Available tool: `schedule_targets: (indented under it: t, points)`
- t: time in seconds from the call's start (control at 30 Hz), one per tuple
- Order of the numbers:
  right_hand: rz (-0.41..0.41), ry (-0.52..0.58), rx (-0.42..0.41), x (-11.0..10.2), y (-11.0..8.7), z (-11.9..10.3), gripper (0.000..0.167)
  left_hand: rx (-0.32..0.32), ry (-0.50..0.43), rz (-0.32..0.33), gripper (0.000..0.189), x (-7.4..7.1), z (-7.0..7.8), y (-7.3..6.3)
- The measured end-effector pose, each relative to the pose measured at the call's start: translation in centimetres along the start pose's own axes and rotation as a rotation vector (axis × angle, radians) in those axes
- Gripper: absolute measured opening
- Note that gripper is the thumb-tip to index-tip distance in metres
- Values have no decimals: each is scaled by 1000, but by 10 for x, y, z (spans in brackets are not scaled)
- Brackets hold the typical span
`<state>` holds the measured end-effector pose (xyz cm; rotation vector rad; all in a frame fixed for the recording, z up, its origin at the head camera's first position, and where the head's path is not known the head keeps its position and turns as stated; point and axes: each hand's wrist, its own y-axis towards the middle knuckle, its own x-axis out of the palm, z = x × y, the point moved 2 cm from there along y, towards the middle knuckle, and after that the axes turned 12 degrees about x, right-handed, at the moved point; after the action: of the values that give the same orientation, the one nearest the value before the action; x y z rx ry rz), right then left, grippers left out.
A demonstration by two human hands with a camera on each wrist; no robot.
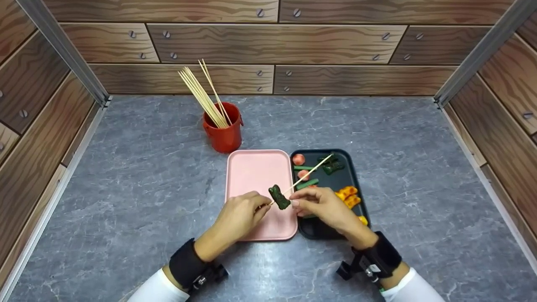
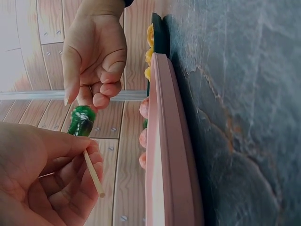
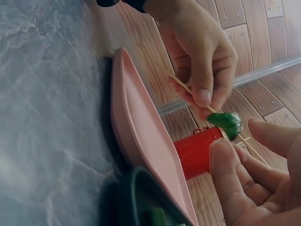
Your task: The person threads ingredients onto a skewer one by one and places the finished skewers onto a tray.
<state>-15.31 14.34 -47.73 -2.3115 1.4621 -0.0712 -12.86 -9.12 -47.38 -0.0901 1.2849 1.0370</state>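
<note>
My left hand (image 1: 240,214) pinches a thin bamboo skewer (image 1: 310,171) near its blunt end, above the pink tray (image 1: 259,167). A dark green, knot-shaped food piece (image 1: 279,197), like a kelp knot, sits on the skewer just beyond those fingertips. My right hand (image 1: 329,209) is close beside that piece, over the edge of the dark tray (image 1: 356,167). In the right wrist view its thumb (image 3: 270,136) stands apart from the index finger, the green piece (image 3: 228,123) showing past the gap. The skewer's tip slants up over the dark tray.
Behind the pink tray stands a red bucket (image 1: 226,138) with several skewers (image 1: 201,94). The dark tray holds pinkish balls (image 1: 298,159), green sticks (image 1: 307,184), another dark green piece (image 1: 332,167) and orange-yellow pieces (image 1: 350,197). Wood-patterned walls (image 1: 277,42) enclose the grey tabletop (image 1: 138,167).
</note>
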Motion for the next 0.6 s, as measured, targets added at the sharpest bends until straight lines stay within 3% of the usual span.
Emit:
schedule_targets:
  t: [0.43, 0.6]
  points:
    - [36, -22, 21, -12, 2, -2, 38, -14, -8, -13, 7, 1, -2, 0]
    - [6, -55, 6, -11, 1, -1, 40, -2, -21, -20, 9, 1, -2, 0]
